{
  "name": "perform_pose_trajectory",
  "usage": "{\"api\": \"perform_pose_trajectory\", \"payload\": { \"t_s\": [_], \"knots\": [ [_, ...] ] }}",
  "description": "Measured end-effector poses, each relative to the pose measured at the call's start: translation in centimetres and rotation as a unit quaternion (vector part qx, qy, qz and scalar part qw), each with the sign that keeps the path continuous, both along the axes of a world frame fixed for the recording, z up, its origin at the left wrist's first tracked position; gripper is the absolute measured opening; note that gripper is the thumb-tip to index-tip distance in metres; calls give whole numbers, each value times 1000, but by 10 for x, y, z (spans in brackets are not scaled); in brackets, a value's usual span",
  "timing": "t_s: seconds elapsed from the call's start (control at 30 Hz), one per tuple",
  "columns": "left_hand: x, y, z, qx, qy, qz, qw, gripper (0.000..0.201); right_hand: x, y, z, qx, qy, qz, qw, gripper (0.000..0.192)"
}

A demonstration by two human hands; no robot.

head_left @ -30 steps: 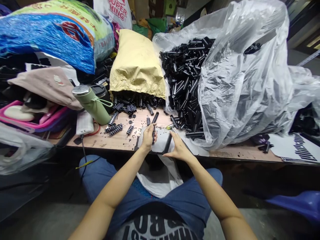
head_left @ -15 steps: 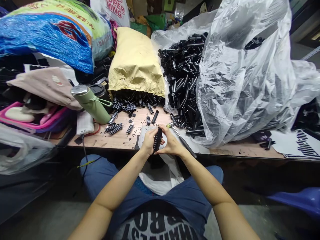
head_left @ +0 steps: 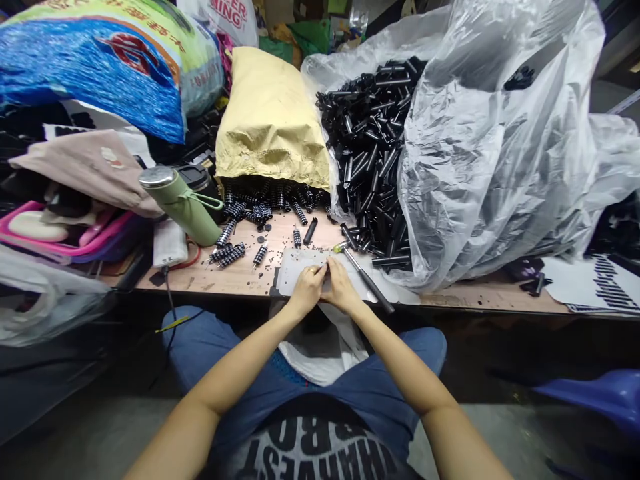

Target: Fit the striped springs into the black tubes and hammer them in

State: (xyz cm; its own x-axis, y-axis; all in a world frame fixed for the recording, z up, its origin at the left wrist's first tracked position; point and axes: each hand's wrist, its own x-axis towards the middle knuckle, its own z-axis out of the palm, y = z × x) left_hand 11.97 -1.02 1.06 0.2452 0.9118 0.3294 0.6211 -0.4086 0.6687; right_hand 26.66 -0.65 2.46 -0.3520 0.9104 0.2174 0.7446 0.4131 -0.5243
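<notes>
Your left hand point(head_left: 307, 288) and right hand point(head_left: 340, 285) are pressed together over the white pad point(head_left: 293, 267), pinched item hidden between fingers

Green flask point(head_left: 181, 203) (tilted) beside yellow sack point(head_left: 270, 123)

Your left hand point(head_left: 307, 288) and right hand point(head_left: 341, 287) are pressed close together over a grey mat point(head_left: 295, 267) at the table's point(head_left: 225, 280) edge. What they pinch is hidden. Just right of your hands lies a screwdriver point(head_left: 367, 283). Past your fingers sit black tubes point(head_left: 370, 147) in a clear bag point(head_left: 490, 153), and black springs point(head_left: 227, 253) off to the left.
</notes>
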Motion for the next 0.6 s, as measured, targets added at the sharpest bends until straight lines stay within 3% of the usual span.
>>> {"api": "perform_pose_trajectory", "payload": {
  "t_s": [0.07,0.17,0.27,0.4,0.5,0.6],
  "knots": [
    [-6,1,-6,42,100,-53,993,39,20,-3,6,3,-83,-95,992,62],
    [-18,6,-5,79,166,-86,979,36,51,-10,22,-32,-198,-239,950,26],
    [-27,10,-1,91,174,-81,977,35,66,-28,34,-74,-195,-233,950,26],
    [-28,9,0,88,188,-77,975,39,62,-60,40,-96,-151,-201,963,34],
    [-16,1,-2,79,224,-58,970,43,56,-72,49,-155,-184,-184,953,30],
    [3,-10,-3,85,253,-37,963,48,45,-74,70,-120,-126,-173,969,34]
  ]
}}
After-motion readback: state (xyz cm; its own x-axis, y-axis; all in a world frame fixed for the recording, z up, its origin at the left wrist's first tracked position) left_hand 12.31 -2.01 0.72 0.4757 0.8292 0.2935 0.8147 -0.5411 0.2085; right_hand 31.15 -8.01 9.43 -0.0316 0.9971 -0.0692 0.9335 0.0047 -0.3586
